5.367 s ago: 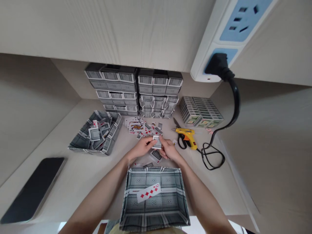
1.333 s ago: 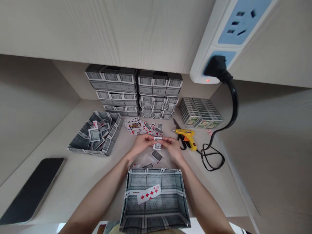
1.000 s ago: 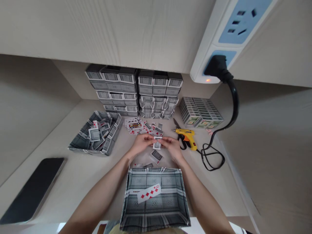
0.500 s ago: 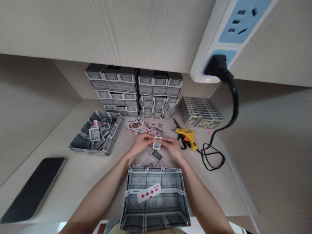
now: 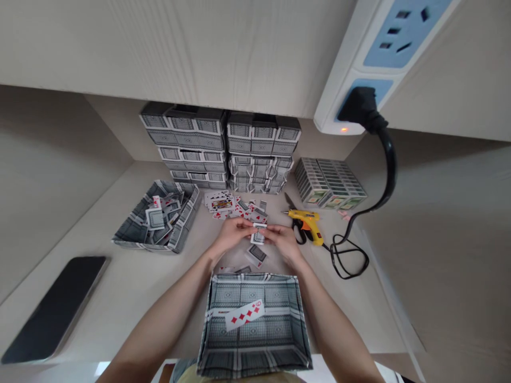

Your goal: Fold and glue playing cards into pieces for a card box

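Note:
Between my two hands is a small folded playing card (image 5: 258, 234), its patterned back showing. My left hand (image 5: 233, 234) pinches its left side and my right hand (image 5: 282, 238) its right side. Below them lies another folded card (image 5: 256, 254) on the table. Nearest my body stands an open box made of cards (image 5: 255, 284), with a loose red diamond card (image 5: 245, 315) inside. Beyond my fingers, face-up and folded cards (image 5: 221, 204) are spread out in a loose pile.
At the left are a card tray (image 5: 184, 223) holding folded pieces and a black phone (image 5: 54, 308). Stacked card boxes (image 5: 191, 138) stand behind. To the right are a yellow glue gun (image 5: 309, 223), black-handled scissors (image 5: 298, 232), card packs (image 5: 327, 183) and a power strip (image 5: 339, 114) overhead.

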The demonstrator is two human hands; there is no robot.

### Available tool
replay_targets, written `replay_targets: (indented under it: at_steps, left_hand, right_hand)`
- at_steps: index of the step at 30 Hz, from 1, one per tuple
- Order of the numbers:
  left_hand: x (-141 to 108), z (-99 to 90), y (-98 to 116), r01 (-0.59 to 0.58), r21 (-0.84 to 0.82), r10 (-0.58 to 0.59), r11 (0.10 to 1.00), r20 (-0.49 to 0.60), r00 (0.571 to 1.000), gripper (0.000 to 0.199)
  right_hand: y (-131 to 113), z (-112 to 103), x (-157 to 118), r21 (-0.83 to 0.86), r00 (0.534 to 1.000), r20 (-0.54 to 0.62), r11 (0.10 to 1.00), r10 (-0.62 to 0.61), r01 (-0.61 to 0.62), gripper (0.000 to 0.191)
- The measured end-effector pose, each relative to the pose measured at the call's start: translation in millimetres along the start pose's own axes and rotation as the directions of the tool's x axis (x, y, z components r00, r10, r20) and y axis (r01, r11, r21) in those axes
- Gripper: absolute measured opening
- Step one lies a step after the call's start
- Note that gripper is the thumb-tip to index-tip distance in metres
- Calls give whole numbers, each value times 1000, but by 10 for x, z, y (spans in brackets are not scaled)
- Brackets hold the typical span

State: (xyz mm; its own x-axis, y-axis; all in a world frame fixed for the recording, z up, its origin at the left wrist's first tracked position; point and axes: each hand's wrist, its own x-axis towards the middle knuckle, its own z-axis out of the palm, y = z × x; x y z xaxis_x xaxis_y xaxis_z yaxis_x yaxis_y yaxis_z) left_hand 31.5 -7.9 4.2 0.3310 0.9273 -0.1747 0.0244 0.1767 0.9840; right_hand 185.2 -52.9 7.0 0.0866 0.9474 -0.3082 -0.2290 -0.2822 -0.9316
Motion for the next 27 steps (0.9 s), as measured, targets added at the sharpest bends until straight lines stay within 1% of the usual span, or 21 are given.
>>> replay_targets:
  at_steps: [9, 16, 22, 27]
  left_hand:
    - [2, -13, 4, -5, 12, 5, 1000, 15, 1000, 29]
    - [-19, -15, 34, -18, 25, 17, 1000, 38, 999, 32]
    - [-12, -18, 35, -4, 0, 4, 1000, 47, 999, 31]
    - [-3, -13, 22, 5, -21, -4, 1000, 56, 998, 31]
  right_hand:
    - [5, -4, -5, 12, 1000, -4, 1000, 1, -1, 35]
    - [14, -1, 2, 0, 1000, -16, 1000, -6, 6, 37]
    - [-8, 10, -9, -14, 1000, -21, 1000, -3, 3, 32]
    - [-32, 18, -31, -8, 1000, -17, 1000, -1, 1, 31]
